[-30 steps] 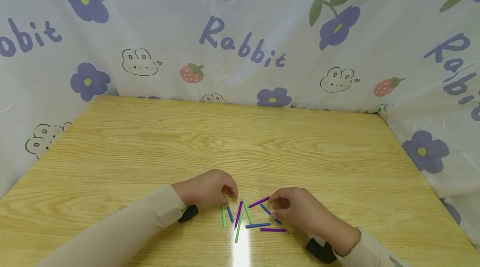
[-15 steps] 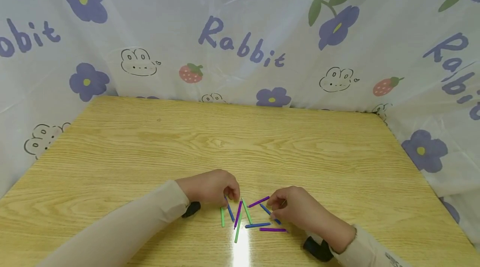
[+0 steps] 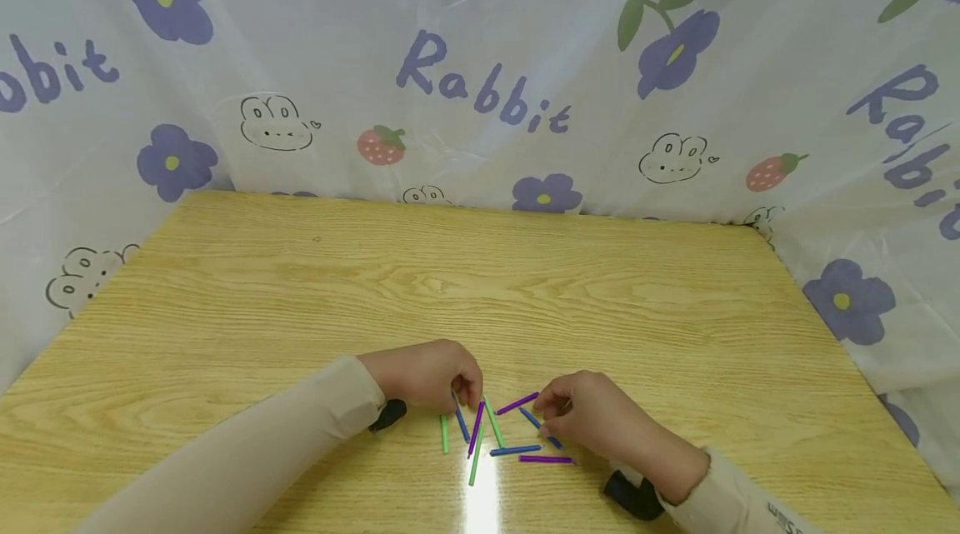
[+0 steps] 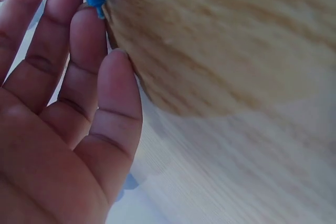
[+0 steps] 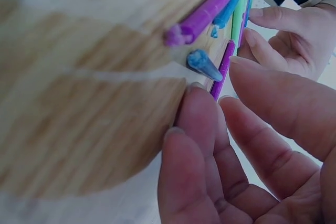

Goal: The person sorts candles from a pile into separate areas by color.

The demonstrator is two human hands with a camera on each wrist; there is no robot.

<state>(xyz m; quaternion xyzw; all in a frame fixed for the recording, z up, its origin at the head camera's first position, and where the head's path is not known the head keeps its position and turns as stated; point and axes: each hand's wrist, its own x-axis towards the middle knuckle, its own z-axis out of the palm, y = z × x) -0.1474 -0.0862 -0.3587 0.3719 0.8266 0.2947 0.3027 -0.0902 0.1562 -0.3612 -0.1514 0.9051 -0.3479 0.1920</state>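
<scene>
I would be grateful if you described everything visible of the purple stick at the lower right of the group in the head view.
The purple stick is slim and straight, with a narrower, paler tip at its right end. It looks like plastic or wax; which, I cannot tell. It lies flat on the table, nearly crosswise, on the near side of a blue stick and apart from it. The right hand is close by but does not touch it.

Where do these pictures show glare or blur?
Head view: a bright glare streak runs across the table from the sticks to the bottom edge; left wrist view: the table's grain looks soft, hazy; right wrist view: the nearest purple stick's tip looks blurred.
</scene>
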